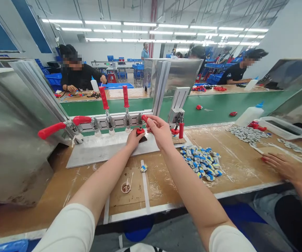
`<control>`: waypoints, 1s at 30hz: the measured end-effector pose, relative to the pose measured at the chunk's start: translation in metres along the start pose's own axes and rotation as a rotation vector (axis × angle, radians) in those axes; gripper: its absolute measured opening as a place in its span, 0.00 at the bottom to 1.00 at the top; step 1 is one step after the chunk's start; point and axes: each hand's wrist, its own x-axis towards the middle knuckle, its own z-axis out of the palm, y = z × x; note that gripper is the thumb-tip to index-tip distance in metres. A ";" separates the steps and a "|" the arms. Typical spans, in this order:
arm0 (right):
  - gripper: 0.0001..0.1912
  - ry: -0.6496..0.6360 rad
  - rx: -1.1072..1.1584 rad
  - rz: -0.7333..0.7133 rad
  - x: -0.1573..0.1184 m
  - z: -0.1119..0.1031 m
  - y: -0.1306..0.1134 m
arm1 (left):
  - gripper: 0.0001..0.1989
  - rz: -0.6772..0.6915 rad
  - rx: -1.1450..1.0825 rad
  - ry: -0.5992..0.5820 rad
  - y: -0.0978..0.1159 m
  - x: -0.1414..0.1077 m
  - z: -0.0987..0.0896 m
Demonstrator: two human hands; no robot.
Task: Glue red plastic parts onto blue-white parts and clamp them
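My right hand (160, 130) is closed around the red handle (145, 118) of a toggle clamp on a metal rail (119, 120). Below that clamp, my left hand (133, 139) pinches a small red part (140, 131), which sits above a dark flat piece (142, 139). The left fingertips are partly hidden. Several other red-handled clamps stand along the rail, two of them with upright handles, such as the middle one (125, 96). A pale metal base plate (93, 154) lies under the row.
A pile of grey, blue and yellow parts (200, 161) lies right of my right arm. Nearer me are a small cup (125, 187) with a stick and one loose part (144, 168). A co-worker's hand (279, 164) rests at right. A white bottle (250, 114) stands behind grey pieces (247, 134).
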 end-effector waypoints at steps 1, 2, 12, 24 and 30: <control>0.32 -0.004 0.005 0.031 0.000 0.001 -0.002 | 0.20 0.003 -0.005 -0.011 -0.001 0.002 0.000; 0.32 -0.018 0.004 0.063 -0.001 0.002 -0.004 | 0.19 0.010 -0.011 -0.022 -0.002 0.004 0.000; 0.15 -0.159 -0.014 0.087 -0.014 -0.004 0.023 | 0.19 0.053 -0.053 -0.078 -0.010 0.003 -0.001; 0.16 -0.201 -0.043 0.015 -0.023 -0.009 0.039 | 0.22 0.074 -0.086 -0.089 -0.013 0.002 0.000; 0.18 -0.208 -0.090 0.013 -0.028 -0.013 0.048 | 0.23 0.094 -0.099 -0.083 -0.014 0.002 0.001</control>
